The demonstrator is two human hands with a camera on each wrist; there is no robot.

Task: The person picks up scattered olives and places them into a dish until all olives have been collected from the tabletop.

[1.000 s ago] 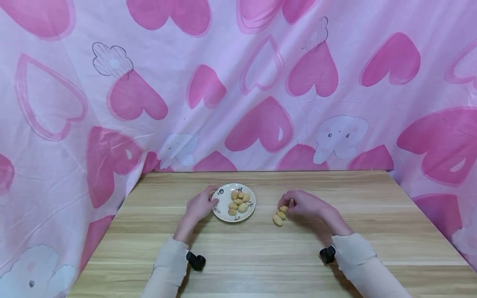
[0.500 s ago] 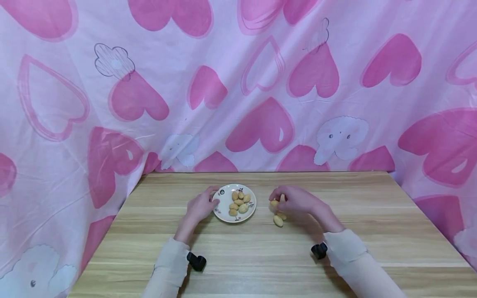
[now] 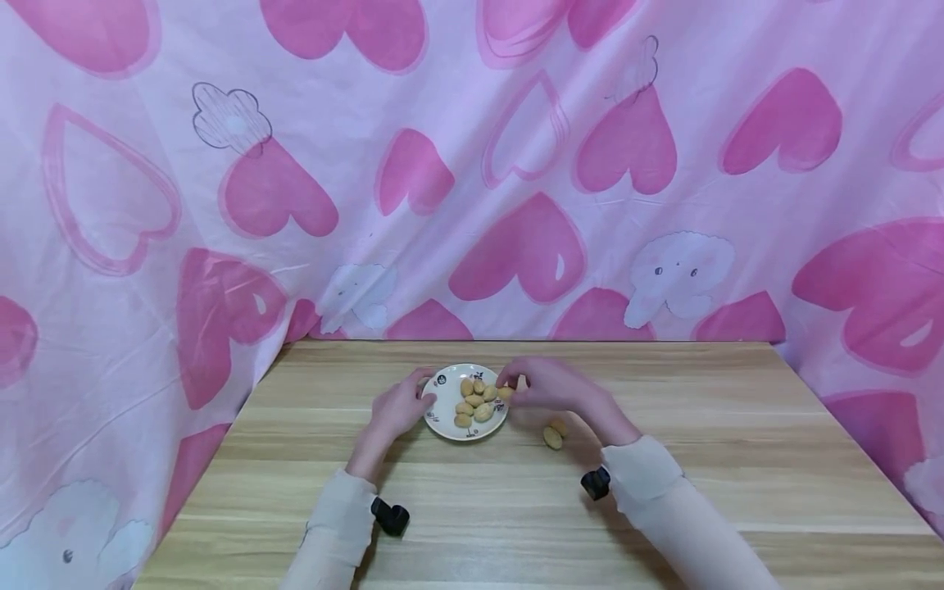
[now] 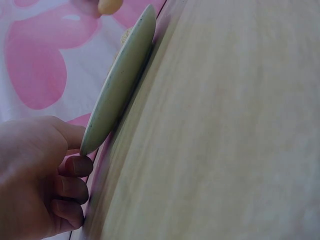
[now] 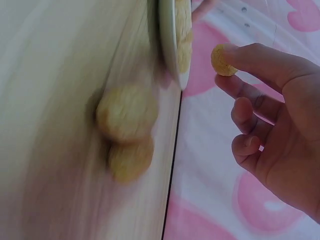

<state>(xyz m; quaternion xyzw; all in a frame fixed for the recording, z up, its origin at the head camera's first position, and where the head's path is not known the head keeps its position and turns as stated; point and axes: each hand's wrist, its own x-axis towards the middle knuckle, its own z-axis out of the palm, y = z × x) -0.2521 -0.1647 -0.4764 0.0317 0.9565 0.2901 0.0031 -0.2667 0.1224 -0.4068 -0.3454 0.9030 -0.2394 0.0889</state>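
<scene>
My left hand (image 3: pixel 399 406) holds the left rim of a small white plate (image 3: pixel 441 414) with dark printed marks. Several tan, oval, nut-like pieces (image 3: pixel 474 401) lie together on it. Thumb and fingers meet at the plate's edge in the left wrist view. At the plate's right rim, my right hand (image 3: pixel 549 385) pinches one tan oval piece (image 5: pixel 223 60) between thumb and index finger, raised above the table, its other fingers loosely curled. Two more tan pieces (image 5: pixel 128 112) lie side by side on the wood, below and right of the plate in the head view.
The wood-grain table (image 3: pixel 472 508) reaches back to a pink curtain (image 3: pixel 516 246) printed with hearts. Black wrist cameras (image 3: pixel 389 517) sit at both pale sleeves.
My right hand has picked up one tan piece from the group of three and carried it left to the plate's rim. The left hand stays at the plate.
</scene>
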